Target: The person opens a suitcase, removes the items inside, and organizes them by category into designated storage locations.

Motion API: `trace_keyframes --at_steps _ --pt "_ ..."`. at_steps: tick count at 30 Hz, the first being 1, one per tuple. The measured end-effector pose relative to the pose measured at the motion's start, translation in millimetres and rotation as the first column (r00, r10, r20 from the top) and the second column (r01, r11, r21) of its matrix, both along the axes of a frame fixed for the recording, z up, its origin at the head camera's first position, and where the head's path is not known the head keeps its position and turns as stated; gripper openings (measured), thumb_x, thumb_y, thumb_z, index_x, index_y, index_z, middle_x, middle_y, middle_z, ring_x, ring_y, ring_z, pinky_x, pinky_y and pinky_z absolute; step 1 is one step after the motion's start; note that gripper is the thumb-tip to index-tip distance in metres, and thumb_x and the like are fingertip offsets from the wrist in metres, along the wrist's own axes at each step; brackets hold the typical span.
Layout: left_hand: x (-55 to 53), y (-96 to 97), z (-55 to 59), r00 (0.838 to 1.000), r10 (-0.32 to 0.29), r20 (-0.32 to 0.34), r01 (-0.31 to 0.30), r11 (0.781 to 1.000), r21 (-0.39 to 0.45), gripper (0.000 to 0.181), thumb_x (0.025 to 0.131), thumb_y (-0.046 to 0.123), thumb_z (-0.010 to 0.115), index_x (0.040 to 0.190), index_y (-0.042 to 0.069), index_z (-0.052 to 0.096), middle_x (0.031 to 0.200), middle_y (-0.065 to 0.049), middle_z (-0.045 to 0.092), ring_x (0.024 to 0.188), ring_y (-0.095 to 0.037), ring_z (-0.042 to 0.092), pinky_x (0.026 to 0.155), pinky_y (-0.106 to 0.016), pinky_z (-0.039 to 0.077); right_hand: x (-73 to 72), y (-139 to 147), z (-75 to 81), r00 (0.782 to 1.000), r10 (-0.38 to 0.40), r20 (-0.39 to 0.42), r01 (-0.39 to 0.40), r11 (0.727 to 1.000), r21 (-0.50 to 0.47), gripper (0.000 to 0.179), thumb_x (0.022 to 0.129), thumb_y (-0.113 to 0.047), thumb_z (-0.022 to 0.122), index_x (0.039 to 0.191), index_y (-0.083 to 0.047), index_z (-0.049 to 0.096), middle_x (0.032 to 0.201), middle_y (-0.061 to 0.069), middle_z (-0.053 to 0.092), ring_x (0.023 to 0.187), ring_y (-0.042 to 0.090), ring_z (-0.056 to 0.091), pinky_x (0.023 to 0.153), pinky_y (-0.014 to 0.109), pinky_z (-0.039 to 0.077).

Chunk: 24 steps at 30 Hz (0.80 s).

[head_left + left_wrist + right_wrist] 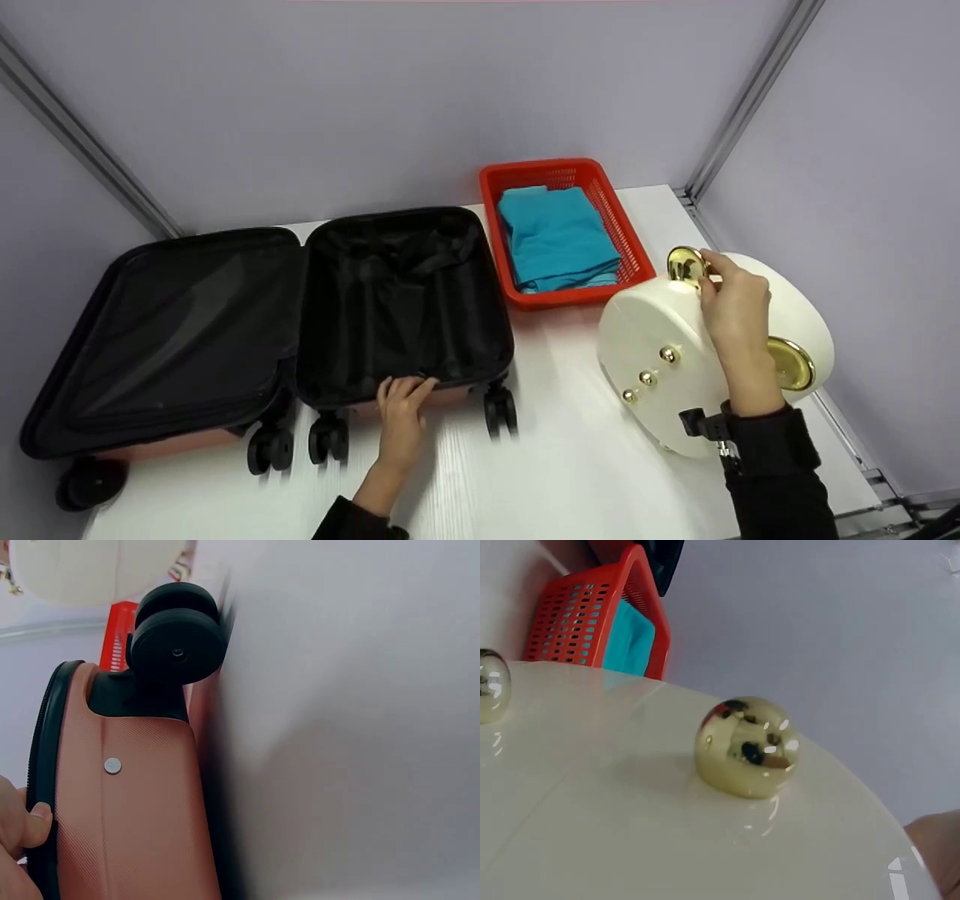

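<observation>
A suitcase lies spread wide, its black-lined left half [187, 330] beside the deeper right half [405, 300]. My left hand [403, 420] grips the near rim of that right half, fingers over the edge. In the left wrist view, the thumb [37, 825] lies against the black zipper edge above the pink shell [142, 802]. Over to the right, my right hand [736, 315] pinches a round gold fitting [684, 264] on a glossy white rounded case [652, 375]. The case is tilted, showing gold ball studs [647, 378] on its flat face.
A red plastic basket [555, 301] behind the case holds folded turquoise cloth [559, 236]. Black wheels [500, 410] stick out along the suitcase's near side. A grey panel wall [375, 112] stands behind the white table [540, 465], with another wall at the right.
</observation>
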State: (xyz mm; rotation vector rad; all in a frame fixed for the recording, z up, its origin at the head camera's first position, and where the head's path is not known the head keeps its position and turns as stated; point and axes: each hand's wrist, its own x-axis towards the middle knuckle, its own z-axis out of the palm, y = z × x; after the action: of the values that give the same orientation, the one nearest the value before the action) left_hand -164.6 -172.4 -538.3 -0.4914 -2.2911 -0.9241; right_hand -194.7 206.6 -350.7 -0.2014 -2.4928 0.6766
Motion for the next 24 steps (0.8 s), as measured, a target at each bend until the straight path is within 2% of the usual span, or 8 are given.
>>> trace_keyframes --at_steps 5,8,11,13,15,24 --pt "-12.0 -2.2 -0.4 1.000 -0.009 0.007 0.009 1.000 -0.013 0.065 0.042 -0.033 0.062 0.097 0.001 0.066 0.090 -0.008 0.058 0.087 -0.027 0.052 0.089 -0.054 0.026 -0.3 12.3 -2.2 0.996 0.071 -0.044 -0.070 0.997 0.031 0.033 0.076 0.010 0.058 0.109 0.005 0.058 0.095 0.029 0.059 0.074 0.041 0.060 0.067 0.048 0.046" --pt "-17.4 -4.2 1.2 1.000 -0.008 0.021 0.008 1.000 -0.022 0.063 0.044 -0.031 0.064 0.098 0.002 0.066 0.091 -0.009 0.058 0.088 -0.028 0.052 0.089 -0.053 0.027 -1.3 20.6 -3.5 0.987 0.139 -0.079 -0.136 0.990 0.048 0.033 0.075 0.012 0.059 0.107 0.006 0.059 0.090 0.028 0.060 0.069 0.040 0.061 0.062 0.042 0.047" --pt "-23.2 -5.9 4.2 0.999 0.001 0.046 0.001 0.999 -0.039 0.062 0.045 -0.029 0.067 0.098 0.002 0.066 0.091 -0.010 0.059 0.089 -0.028 0.053 0.090 -0.052 0.027 -3.8 28.1 -3.0 0.975 0.198 -0.101 -0.193 0.980 0.054 0.033 0.074 0.014 0.060 0.105 0.007 0.060 0.085 0.028 0.062 0.066 0.039 0.061 0.057 0.017 0.047" --pt "-28.2 -6.7 5.3 0.999 0.003 0.053 0.000 0.999 -0.049 0.060 0.046 -0.028 0.067 0.098 0.002 0.065 0.091 -0.010 0.059 0.089 -0.029 0.053 0.090 -0.052 0.028 -5.9 32.5 -2.1 0.969 0.223 -0.109 -0.219 0.974 0.054 0.033 0.073 0.015 0.059 0.105 0.007 0.061 0.083 0.028 0.062 0.065 0.040 0.061 0.055 0.002 0.039" --pt "-33.1 -7.5 6.0 0.999 0.002 0.051 0.001 0.998 -0.057 0.060 0.046 -0.029 0.067 0.098 0.002 0.065 0.091 -0.010 0.058 0.088 -0.029 0.053 0.089 -0.051 0.029 -8.2 36.5 -1.0 0.966 0.237 -0.104 -0.233 0.971 0.045 0.033 0.073 0.016 0.059 0.105 0.007 0.060 0.084 0.029 0.061 0.065 0.041 0.061 0.057 -0.005 0.028" --pt "-50.1 -8.7 6.0 0.997 0.004 0.071 0.001 0.998 -0.070 0.057 0.049 -0.028 0.066 0.098 0.002 0.066 0.090 -0.011 0.059 0.088 -0.029 0.053 0.090 -0.050 0.028 -22.5 58.7 0.8 0.963 0.259 -0.069 -0.257 0.966 0.042 0.034 0.072 0.016 0.060 0.106 0.007 0.060 0.087 0.029 0.061 0.066 0.042 0.060 0.056 -0.004 0.030"
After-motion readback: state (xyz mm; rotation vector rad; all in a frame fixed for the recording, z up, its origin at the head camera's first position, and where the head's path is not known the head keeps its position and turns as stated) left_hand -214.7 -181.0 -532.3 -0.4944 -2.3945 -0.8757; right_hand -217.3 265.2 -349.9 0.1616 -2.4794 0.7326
